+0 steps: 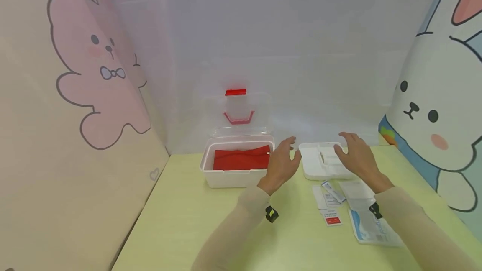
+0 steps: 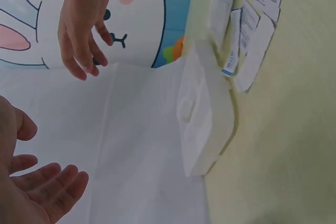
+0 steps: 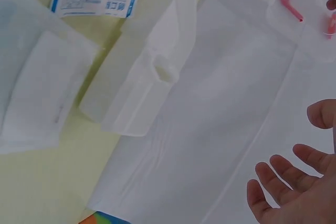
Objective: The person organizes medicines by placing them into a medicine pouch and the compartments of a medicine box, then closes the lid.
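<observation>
My left hand (image 1: 281,164) hovers between a white plastic box (image 1: 229,179) and a white compartment tray (image 1: 310,163), its fingers apart and relaxed. Beyond the tray's right part is my right hand (image 1: 357,158), fingers loosely spread and holding nothing. The tray lies on the table, and the right wrist view shows the tray's (image 3: 142,93) moulded handle part with a slot. Neither hand touches it in the left wrist view, where the tray (image 2: 215,119) stands apart from both. Inside the box lies a red fabric item (image 1: 241,159).
The box's clear lid (image 1: 241,131) with a red handle (image 1: 239,119) stands raised at the back. Near the tray lie a red-marked packet (image 1: 332,217), a blue-white packet (image 1: 333,192), a white strip (image 1: 319,198) and blue-white packaging (image 1: 370,225). A white sheet (image 1: 320,53) hangs behind.
</observation>
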### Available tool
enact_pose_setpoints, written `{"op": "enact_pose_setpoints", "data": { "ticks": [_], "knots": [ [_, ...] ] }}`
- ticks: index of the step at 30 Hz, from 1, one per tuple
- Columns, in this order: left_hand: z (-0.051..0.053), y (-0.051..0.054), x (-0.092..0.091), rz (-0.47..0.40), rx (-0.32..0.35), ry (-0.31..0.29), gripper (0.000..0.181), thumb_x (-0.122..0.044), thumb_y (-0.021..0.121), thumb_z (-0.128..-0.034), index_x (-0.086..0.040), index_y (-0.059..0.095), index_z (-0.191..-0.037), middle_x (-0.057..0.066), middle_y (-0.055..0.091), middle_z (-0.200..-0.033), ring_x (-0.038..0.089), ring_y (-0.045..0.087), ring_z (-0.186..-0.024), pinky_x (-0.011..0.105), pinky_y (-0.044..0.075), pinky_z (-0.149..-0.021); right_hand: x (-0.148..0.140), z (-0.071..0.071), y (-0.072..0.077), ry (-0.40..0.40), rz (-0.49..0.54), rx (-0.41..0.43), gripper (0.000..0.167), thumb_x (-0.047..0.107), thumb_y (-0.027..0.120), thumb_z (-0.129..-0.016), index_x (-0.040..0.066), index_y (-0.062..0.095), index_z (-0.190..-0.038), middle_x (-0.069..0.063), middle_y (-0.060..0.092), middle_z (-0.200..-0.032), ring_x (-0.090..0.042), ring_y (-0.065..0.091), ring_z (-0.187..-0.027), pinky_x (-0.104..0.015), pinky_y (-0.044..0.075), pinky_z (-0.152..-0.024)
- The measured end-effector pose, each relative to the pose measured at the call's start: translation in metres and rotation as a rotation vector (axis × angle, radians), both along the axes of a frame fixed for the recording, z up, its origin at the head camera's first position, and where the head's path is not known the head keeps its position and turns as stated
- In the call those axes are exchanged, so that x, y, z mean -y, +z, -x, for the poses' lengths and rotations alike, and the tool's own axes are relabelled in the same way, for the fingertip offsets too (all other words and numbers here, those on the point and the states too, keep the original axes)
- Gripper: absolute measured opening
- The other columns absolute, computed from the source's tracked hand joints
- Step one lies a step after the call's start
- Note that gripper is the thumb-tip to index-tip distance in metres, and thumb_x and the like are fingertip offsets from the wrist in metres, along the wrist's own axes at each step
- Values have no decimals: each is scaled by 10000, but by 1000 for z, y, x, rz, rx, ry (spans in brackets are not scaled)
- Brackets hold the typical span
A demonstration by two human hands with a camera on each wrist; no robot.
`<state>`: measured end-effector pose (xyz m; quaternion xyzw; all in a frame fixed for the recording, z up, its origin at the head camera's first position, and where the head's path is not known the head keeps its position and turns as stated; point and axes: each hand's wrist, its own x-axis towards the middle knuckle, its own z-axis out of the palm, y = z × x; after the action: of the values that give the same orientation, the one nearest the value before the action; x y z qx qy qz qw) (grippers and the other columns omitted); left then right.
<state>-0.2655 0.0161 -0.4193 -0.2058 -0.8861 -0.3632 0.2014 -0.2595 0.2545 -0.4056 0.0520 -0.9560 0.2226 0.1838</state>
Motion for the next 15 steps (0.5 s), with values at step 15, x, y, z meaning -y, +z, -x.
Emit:
{"op": "enact_pose_setpoints", "data": {
  "ticks": [15],
  "knots": [
    [26,-68,-31,-53,273,-8,383,-199,544,-949,-62,567,-1306,13,657,-885,79,555,-718,207,466,-663,-55,24,-42,-66,-125,258,576,241,484,-988,-128,353,-1409,-394,443,-1341,-551,461,-1196,-654,399,-982]
  ]
}}
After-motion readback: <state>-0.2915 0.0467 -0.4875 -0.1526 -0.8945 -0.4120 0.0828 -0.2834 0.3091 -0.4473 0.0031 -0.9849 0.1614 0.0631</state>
